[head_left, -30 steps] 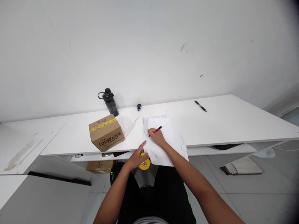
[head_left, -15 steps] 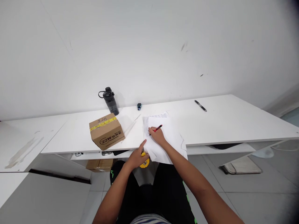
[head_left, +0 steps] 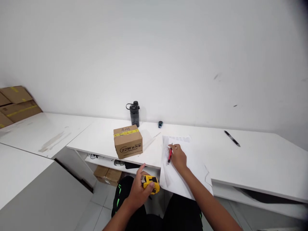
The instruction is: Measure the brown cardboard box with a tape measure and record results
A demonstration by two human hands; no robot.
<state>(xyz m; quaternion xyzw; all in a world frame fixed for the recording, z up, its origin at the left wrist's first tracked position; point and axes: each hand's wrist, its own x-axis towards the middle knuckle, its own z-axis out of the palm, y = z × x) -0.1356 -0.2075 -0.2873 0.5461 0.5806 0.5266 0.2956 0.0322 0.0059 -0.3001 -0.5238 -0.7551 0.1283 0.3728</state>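
My left hand (head_left: 139, 190) is closed around a yellow tape measure (head_left: 154, 184), held just off the front edge of the desk above my lap. In my right hand (head_left: 178, 157) is a red and black pen (head_left: 169, 156), lying between the fingers over the papers. White sheets of paper (head_left: 192, 160) overhang the desk's front edge, with print or writing showing along their top and left sides. To the left stands a cardboard box (head_left: 128, 142) with yellow tape and black lettering, apart from both hands.
A dark bottle (head_left: 134, 115) stands behind the box. Near the wall lies a small dark blue object (head_left: 160, 124), perhaps a watch. A black pen (head_left: 232, 138) rests to the right. Cardboard boxes (head_left: 19, 104) are stacked far left; more boxes (head_left: 108, 175) sit under the desk (head_left: 96, 134).
My left hand has drawn back from the paper and raised the tape measure into fuller view. The red pen has swung round in my right hand. My view has turned left and up.
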